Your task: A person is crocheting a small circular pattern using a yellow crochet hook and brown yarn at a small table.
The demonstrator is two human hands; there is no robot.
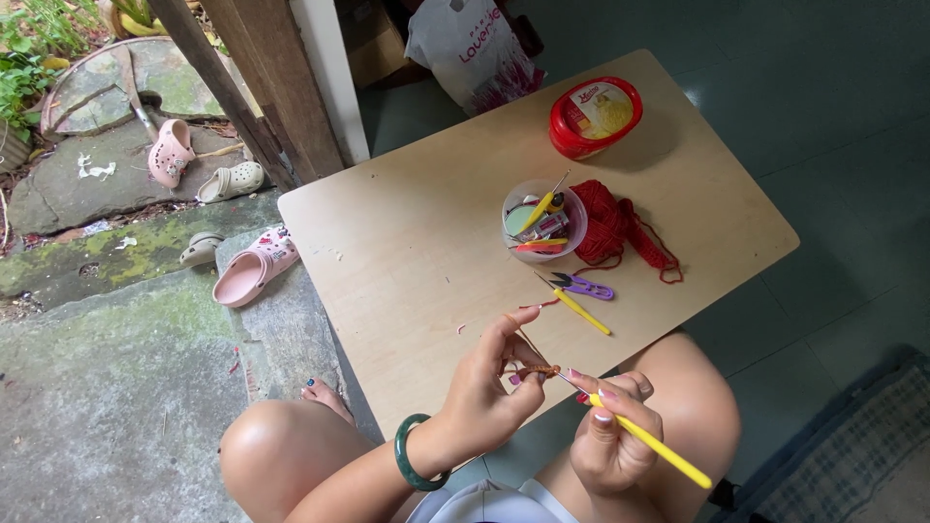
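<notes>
Right hand [612,441] fingers pinching yellow crochet hook [651,444], left hand [489,383] pinching brown yarn piece [539,372] off tabletop [417,242] near edge, round red tub [594,116] with yellow-pictured lid at far corner, white printed bag [470,48] beyond

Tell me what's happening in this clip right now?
A seated person is crocheting over a small wooden table. The right hand grips a yellow-handled crochet hook, its tip at a small brown yarn piece pinched by the left hand. On the table lie red yarn, a clear cup of tools, purple snips, another yellow hook and a red tub.
</notes>
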